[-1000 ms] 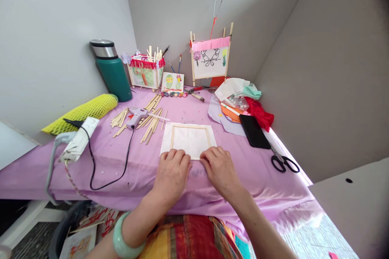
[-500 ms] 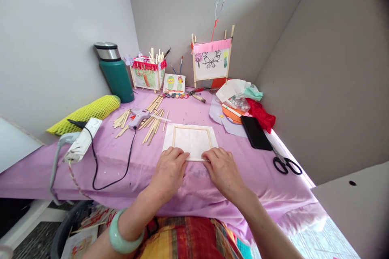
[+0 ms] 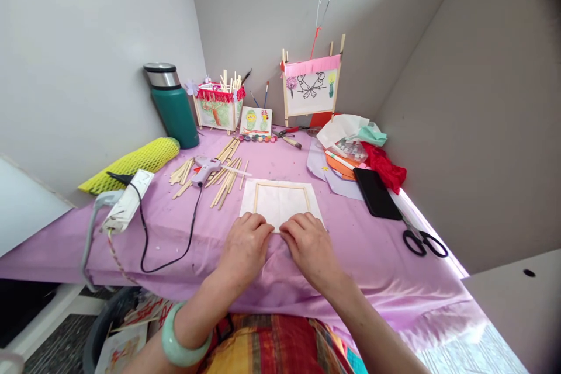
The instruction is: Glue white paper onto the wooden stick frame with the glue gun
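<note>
The purple-covered worktop [image 3: 368, 245] drops away at its near edge under the forearms, with bare cloth between the right hand [image 3: 309, 245] and the black-handled scissors [image 3: 424, 242] at the right-hand edge. To the left, a black cord [image 3: 144, 234] loops across the cloth, narrowing the room beside the left hand [image 3: 248, 242]. Both hands pinch the near edge of a white sheet [image 3: 280, 204], thumbs close but apart. On it, just beyond the fingers, lies a thin stick frame [image 3: 280, 186]. Farther left are the glue gun [image 3: 205, 170] and loose sticks [image 3: 225, 187]; right, the phone [image 3: 377, 193]. A bottle [image 3: 175, 117] and a standing picture frame [image 3: 312, 93] are near the back wall.
</note>
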Motion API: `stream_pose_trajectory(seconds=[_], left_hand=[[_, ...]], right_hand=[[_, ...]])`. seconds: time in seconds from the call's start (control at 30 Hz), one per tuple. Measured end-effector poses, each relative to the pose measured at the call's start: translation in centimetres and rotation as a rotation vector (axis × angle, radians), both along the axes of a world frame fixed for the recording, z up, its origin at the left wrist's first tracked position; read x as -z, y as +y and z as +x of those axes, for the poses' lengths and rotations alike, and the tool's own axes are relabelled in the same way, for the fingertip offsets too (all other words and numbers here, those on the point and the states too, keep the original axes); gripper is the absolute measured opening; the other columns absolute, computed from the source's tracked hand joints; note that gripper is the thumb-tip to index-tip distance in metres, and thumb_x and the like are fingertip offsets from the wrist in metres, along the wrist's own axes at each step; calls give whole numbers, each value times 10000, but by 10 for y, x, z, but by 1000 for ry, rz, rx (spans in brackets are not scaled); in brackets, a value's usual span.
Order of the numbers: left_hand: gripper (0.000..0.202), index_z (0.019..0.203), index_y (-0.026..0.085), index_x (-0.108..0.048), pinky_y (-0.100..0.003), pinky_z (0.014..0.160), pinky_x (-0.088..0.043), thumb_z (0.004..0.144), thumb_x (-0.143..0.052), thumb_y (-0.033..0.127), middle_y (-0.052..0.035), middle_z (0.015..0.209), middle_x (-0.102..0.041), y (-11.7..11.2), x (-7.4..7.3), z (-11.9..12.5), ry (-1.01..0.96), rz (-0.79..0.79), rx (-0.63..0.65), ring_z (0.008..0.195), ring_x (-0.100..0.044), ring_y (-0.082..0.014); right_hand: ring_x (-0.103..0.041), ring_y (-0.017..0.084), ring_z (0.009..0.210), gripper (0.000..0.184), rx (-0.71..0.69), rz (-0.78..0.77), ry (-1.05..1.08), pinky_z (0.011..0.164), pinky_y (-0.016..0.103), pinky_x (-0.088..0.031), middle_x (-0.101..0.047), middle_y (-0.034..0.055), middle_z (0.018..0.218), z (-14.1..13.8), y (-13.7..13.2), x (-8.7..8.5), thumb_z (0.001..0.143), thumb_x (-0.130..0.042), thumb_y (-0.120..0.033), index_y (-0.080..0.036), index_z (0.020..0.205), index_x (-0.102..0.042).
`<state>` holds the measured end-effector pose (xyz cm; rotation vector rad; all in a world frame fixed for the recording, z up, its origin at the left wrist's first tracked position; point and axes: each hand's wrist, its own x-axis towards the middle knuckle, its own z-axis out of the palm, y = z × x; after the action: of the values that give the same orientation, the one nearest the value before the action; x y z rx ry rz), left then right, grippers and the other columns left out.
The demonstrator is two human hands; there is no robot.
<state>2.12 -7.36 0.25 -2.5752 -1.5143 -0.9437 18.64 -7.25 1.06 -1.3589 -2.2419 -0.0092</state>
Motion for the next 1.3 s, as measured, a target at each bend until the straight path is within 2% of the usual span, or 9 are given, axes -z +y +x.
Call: stream_pose_trajectory(seconds=[0.23,0.53,0.6,0.7,0.8,0.9,1.03,1.13,1.3], left_hand=[[198,840,161,-671,-351,744,-450,888,-483,121,-68,833,-593,4,3,0,16,-10,-37,819,-514,-200],[180,774,152,-681,-341,733,-468,857,-526,113,-66,796,-606,8,3,-2,-67,-51,7,809,-535,-197],[178,814,157,-685,-341,748,-483,854,-519,108,-64,819,-621,8,2,-6,-106,-58,28,822,-551,-193],[239,982,172,-659,-335,816,-505,854,-476,87,-63,950,-637,7,-2,-20,-230,-55,43,914,-581,-178],[266,1029,182,-633,-363,879,-490,872,-438,93,-65,1012,-633,6,-10,-36,-296,26,-42,979,-577,-183],[213,963,178,-642,-384,854,-476,880,-457,112,-61,937,-646,3,-13,-41,-243,92,-85,931,-567,-196],[154,925,176,-647,-371,801,-457,873,-506,140,-61,909,-639,-4,-7,-32,-104,46,-13,895,-545,-204],[130,878,170,-651,-367,778,-435,877,-521,169,-66,890,-619,-6,-3,-25,-23,26,-69,871,-529,-207],[175,824,179,-676,-370,737,-391,884,-511,172,-67,858,-612,-3,-6,-25,128,39,-117,843,-514,-216]], right_hand=[[-512,188,842,75,28,-6,24,736,310,-361,-608,26,839,0,4,7,882,-595,-191,-211,817,-628],[-509,181,841,79,6,-39,29,730,305,-345,-611,15,842,2,5,6,884,-592,-187,-205,809,-607],[-511,183,842,83,8,-40,37,727,305,-344,-614,17,844,2,5,6,886,-591,-189,-205,806,-605],[-518,182,840,97,-2,-29,53,721,304,-345,-619,19,837,2,5,5,888,-584,-182,-208,797,-604],[-526,182,843,109,-1,-19,64,714,303,-349,-623,21,840,2,5,5,887,-580,-169,-209,789,-607],[-525,180,841,109,9,-21,64,712,304,-354,-623,19,836,1,4,5,880,-588,-168,-211,782,-609],[-520,183,840,89,9,-45,70,718,308,-352,-622,14,840,0,4,4,865,-614,-169,-207,785,-608],[-519,186,850,77,4,-53,78,728,311,-351,-622,16,847,1,4,4,866,-615,-169,-204,797,-610],[-522,185,848,86,1,-50,83,733,311,-355,-624,20,843,2,4,5,876,-601,-175,-205,796,-611]])
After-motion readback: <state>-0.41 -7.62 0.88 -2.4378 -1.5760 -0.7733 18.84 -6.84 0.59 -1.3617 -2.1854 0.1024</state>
